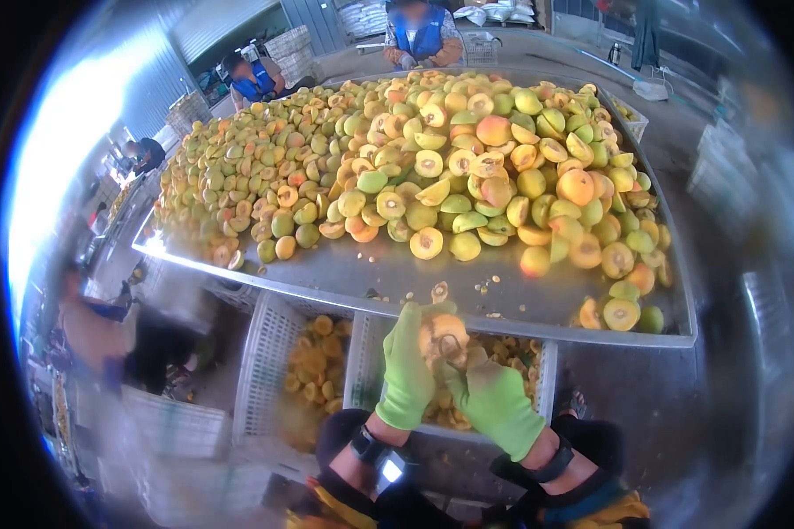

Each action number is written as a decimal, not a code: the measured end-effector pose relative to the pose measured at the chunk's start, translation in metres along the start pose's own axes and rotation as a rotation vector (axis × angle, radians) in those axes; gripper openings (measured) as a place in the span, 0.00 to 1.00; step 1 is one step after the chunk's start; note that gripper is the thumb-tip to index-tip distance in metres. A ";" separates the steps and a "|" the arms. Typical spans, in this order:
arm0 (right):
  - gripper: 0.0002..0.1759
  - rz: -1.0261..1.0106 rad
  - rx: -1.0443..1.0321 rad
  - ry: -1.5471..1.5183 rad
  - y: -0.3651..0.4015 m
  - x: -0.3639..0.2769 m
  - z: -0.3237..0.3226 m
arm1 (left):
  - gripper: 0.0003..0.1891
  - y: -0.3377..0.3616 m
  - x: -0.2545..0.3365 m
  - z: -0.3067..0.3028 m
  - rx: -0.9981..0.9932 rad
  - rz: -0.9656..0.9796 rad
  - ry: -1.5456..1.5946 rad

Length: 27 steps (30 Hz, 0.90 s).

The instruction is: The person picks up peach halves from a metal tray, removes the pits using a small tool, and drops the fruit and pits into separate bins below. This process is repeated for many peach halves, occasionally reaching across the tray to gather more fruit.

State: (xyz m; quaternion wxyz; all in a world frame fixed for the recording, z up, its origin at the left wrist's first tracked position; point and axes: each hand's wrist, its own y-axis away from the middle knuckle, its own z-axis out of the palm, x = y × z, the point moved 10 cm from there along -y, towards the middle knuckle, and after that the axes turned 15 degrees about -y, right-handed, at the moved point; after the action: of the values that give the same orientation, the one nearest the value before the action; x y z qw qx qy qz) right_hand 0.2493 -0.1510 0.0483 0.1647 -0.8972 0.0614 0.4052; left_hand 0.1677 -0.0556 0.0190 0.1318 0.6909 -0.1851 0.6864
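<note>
My left hand (405, 366), in a light green glove, is wrapped round a peach half (441, 333). The fruit's cut side shows orange flesh with a brown, torn-looking centre. My right hand (498, 398), also in a green glove, is closed right against the fruit's lower right side. Whatever its fingers hold, if anything, is hidden by the glove and blur. Both hands are just over the table's near edge, above a white crate (547, 388) with peach pieces in it. On the metal table (344, 275) lies a large heap of halved yellow-green peaches (428, 163), many with pits showing.
Another white crate (260, 361) with peach halves stands left of the first, below the table's rim. Small pit scraps (489, 286) lie near the edge. Two people in blue vests, one person (419, 40) and another person (256, 81), are at the table's far side.
</note>
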 end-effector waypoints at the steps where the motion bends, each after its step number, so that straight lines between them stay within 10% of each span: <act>1: 0.14 -0.058 0.018 -0.064 0.003 -0.002 0.005 | 0.30 0.004 -0.006 -0.003 0.069 -0.111 0.128; 6: 0.19 -0.013 -0.067 -0.671 -0.005 -0.008 0.001 | 0.23 0.009 0.003 0.003 0.074 -0.056 0.152; 8: 0.26 0.826 -0.502 -1.208 0.026 0.000 0.030 | 0.23 0.005 0.021 0.001 0.112 0.095 -0.032; 9: 0.30 0.886 -0.535 -1.217 0.030 0.003 0.030 | 0.22 0.003 0.021 0.016 -0.092 0.052 0.101; 18: 0.29 0.783 -0.841 -1.243 0.051 -0.002 0.019 | 0.19 0.022 0.030 0.047 -0.620 -0.062 -0.030; 26: 0.31 0.702 -0.864 -1.445 0.062 -0.003 0.017 | 0.26 0.023 0.013 0.024 -0.220 -0.102 0.032; 27: 0.29 0.675 -0.849 -1.237 0.064 -0.004 0.010 | 0.25 0.021 -0.012 0.005 0.014 -0.382 0.439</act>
State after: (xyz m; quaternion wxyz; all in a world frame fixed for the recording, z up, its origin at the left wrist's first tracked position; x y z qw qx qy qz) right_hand 0.2241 -0.2082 0.0296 -0.3154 -0.4310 0.0676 0.8428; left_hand 0.1626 -0.0758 0.0056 0.2907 0.5489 -0.0139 0.7836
